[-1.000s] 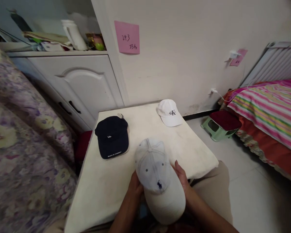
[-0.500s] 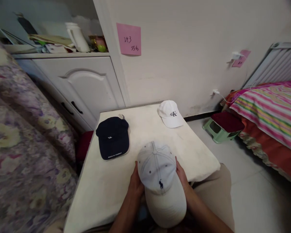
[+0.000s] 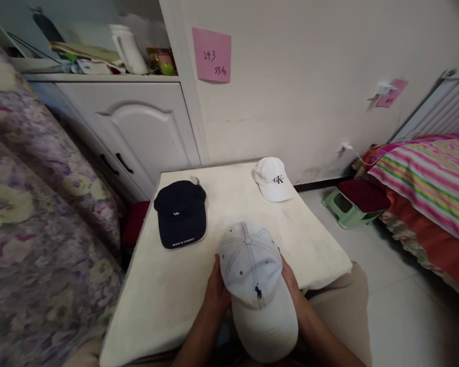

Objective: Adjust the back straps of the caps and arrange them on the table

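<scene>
A pale grey-blue cap [image 3: 252, 270] with a dark horse-rider emblem is held between both hands at the table's near edge, brim toward me. My left hand [image 3: 218, 288] grips its left side and my right hand [image 3: 289, 278] its right side; most fingers are hidden under the cap. To the left on the cream table [image 3: 176, 300] lies a navy cap [image 3: 180, 214] with white lettering on its brim. At the table's back right sits a white cap [image 3: 273, 178] with black "CK" letters.
A white cabinet [image 3: 141, 122] stands behind the table, and a floral curtain [image 3: 42, 219] hangs at the left. At the right are a green stool [image 3: 342, 206] with a dark red top and a bed with striped bedding [image 3: 439, 173]. My knee shows beside the table.
The view has shifted slightly, so the scene appears a little to the right. Both hands still hold the pale cap, and the other caps lie as before.
</scene>
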Motion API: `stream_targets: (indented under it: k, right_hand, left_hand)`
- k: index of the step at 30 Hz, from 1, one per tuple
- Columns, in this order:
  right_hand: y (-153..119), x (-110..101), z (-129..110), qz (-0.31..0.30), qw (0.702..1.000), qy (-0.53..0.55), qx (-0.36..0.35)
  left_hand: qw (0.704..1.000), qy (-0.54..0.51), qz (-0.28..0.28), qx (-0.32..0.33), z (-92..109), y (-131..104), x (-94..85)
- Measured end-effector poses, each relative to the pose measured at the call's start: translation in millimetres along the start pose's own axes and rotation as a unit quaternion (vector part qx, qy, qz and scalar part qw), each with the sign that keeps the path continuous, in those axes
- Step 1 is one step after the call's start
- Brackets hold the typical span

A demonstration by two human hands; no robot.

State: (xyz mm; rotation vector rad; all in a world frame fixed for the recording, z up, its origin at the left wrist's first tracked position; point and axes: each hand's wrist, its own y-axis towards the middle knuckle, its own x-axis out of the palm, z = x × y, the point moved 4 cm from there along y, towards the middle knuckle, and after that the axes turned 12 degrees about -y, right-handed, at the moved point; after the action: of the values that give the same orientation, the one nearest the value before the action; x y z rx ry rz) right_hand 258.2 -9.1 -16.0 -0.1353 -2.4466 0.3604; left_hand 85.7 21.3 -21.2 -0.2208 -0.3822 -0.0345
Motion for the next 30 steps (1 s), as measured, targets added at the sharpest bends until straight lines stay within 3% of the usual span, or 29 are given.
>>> stream_targets:
  k: [4,7,13,19,25,28,30]
  right_hand:
    - [1,-2,2,-0.032,0.997,0.026,0.066]
    - [-5,-14,8,-0.042,0.991,0.058,0.116]
    - [-54,-53,37,-0.050,0.991,0.047,0.115]
    - [-89,-67,67,-0.033,0.992,-0.031,0.120]
    - [-73,-80,49,0.002,0.996,-0.021,0.082]
    - [-51,-76,27,0.006,0.998,0.019,0.057]
    - [-25,-65,9,0.004,0.998,0.047,0.033]
  left_hand:
    - [0.994,0.073,-0.053,0.060,-7,-2,-8.7]
    - [0.992,0.093,-0.047,0.064,-12,-2,-16.1]
    - [1.000,0.002,-0.006,0.027,-17,4,-19.2]
    - [0.992,-0.097,-0.035,-0.078,-30,15,-0.8]
    - [0.965,-0.199,-0.083,-0.151,-26,15,4.7]
    - [0.926,-0.295,-0.115,-0.204,-19,21,-0.3]
    - [0.903,-0.347,-0.107,-0.229,-17,26,-7.2]
